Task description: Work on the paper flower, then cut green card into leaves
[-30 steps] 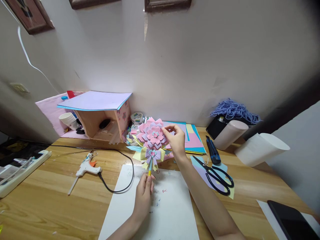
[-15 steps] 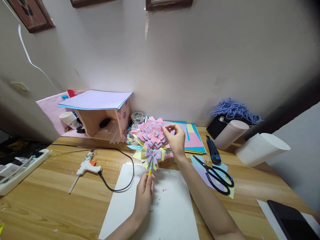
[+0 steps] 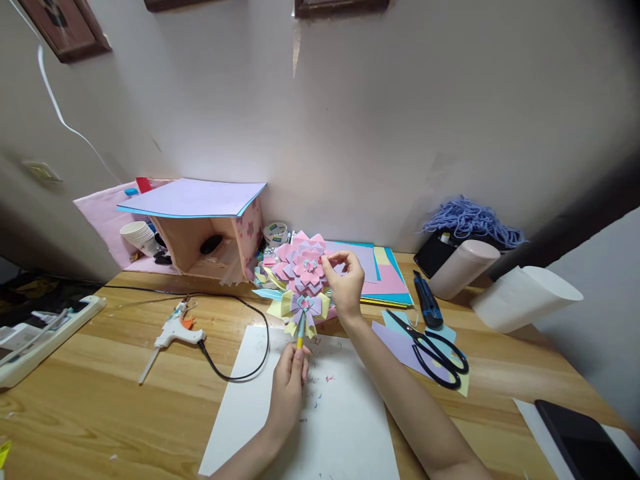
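A pink and lilac layered paper flower stands above the white sheet, with a purple and yellow paper bow below it. My left hand is closed around the yellow and blue stick that runs up to the bow. At the flower's right edge, my right hand pinches a pink petal between thumb and fingers. The palm side of the right hand is hidden.
A white glue gun with its black cord lies at left. Black scissors and a box cutter lie at right. Behind stand a pink box, coloured paper and paper rolls. A phone lies front right.
My right hand has shifted slightly left and down along the flower's edge, still pinching. My left hand has stayed on the stick.
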Tool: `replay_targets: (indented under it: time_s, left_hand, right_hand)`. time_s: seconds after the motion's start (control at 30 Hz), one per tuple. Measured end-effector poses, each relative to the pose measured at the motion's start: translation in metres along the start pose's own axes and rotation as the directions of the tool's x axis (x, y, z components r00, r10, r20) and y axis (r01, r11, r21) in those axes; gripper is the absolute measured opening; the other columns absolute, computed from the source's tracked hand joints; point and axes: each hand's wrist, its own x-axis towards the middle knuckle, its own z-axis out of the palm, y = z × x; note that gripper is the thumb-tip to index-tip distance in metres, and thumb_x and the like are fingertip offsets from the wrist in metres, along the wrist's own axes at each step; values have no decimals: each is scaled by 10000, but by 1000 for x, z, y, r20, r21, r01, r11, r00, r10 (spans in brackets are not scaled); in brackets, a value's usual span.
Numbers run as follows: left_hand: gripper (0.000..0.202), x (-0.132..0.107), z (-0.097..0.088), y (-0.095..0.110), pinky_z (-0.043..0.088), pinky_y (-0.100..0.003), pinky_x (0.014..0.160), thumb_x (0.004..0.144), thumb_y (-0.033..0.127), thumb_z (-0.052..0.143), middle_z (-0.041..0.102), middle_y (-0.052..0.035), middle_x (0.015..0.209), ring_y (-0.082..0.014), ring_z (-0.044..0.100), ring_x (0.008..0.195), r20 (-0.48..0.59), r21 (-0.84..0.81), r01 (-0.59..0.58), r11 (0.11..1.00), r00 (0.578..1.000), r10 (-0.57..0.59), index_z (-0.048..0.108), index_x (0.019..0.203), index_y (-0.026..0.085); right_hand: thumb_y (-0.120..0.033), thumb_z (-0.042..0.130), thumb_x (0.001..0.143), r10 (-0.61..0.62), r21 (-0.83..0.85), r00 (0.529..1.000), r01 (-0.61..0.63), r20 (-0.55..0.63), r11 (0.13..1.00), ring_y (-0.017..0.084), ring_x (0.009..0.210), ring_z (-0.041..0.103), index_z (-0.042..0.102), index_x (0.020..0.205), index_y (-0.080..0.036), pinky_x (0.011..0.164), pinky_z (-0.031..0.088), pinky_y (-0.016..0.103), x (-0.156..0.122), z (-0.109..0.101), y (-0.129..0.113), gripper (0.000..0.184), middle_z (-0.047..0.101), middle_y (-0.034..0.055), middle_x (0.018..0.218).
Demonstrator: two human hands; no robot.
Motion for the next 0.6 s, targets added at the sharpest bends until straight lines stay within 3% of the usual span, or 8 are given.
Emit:
replay_targets:
  time_s: [0.6]
  left_hand:
    - [304,1,0,0,245,-166,414,885,450,334,320,54,578,-67,265,473,2,-6,4,1000,1000,-3,480,873,183]
  right_hand:
    - [-195,562,720,-62,-127,998,58,-28,990,146,744,497,526,730,-192,709,369,271,-1,-1,-1,37,557,2,744]
